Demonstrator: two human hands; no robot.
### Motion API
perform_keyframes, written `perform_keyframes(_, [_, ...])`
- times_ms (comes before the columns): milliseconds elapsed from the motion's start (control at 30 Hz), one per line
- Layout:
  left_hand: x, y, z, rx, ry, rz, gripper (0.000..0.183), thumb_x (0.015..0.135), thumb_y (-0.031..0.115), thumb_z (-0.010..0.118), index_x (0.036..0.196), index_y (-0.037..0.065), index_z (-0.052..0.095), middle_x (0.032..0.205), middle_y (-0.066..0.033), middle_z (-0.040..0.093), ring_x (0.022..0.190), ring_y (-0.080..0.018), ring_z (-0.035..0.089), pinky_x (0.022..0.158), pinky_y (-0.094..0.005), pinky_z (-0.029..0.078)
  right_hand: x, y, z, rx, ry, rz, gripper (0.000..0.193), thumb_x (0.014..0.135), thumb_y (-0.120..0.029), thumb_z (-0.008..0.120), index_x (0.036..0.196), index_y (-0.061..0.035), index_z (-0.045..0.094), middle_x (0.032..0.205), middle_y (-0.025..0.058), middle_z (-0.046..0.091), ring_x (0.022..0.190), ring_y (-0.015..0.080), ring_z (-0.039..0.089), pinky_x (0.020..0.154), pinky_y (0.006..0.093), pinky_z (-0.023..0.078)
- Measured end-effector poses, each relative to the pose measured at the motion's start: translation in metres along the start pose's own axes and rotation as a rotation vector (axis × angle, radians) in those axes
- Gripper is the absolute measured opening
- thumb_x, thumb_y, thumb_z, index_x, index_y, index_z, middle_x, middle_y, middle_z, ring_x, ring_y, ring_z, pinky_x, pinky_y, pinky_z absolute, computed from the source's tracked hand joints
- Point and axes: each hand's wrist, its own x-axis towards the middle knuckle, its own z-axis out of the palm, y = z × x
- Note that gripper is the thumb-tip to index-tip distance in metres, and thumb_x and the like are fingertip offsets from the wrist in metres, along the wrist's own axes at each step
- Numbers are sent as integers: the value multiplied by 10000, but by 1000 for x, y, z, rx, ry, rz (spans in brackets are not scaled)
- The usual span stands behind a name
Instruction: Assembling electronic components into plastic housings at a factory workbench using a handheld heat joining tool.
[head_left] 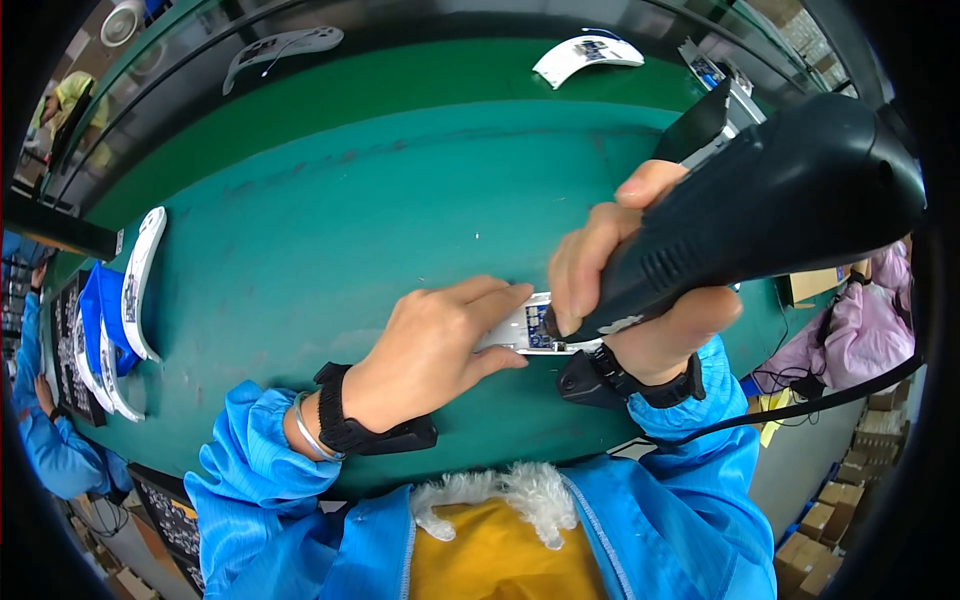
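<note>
My left hand point(425, 345) is closed on a narrow white plastic casing point(512, 332), thumb on the near side and fingers on the far side. A small blue circuit board point(537, 325) shows inside the casing. My right hand point(590, 260) is wrapped round a thick black power screwdriver point(770, 200), held slanting down to the left. Its lower end comes down at the right part of the casing, beside the board. The tip, and whatever it touches, is hidden behind my right fingers. Both hands are near the middle of the green table mat point(300, 230).
A curved white housing point(143, 285) stands at the left, beside a blue wrapping point(100, 310) with more white parts. Another curved housing point(590, 58) lies at the back. A black cable point(800, 408) runs at the right. Co-workers' blue sleeve point(45, 440) and pink garment point(865, 320) show at the sides.
</note>
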Motion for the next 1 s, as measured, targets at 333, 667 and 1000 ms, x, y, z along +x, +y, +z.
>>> perform_keyframes(333, [2,-6,7,-19,33,17,360,625,173,734,916,4,605,899,-123,604,736,-314,590,613,-356,477,-1,1,-8,-24,-39,5,817,694,-740,437,1107,-44,322,530,59,479,371,147,461,384,241,387])
perform_keyframes(667, [2,-5,5,-10,70,15,367,621,148,723,934,-1,602,865,-148,609,742,-346,580,623,-371,476,-1,6,-7,22,-143,9,773,684,-714,488,1070,-66,315,562,60,477,401,139,461,407,237,389])
perform_keyframes(1000, [6,-13,-23,145,201,72,438,610,96,734,1005,4,569,975,-173,593,852,-323,595,751,-353,490,10,-22,-16,136,139,-230,726,772,-668,419,1154,-54,347,505,33,430,328,142,417,336,246,346])
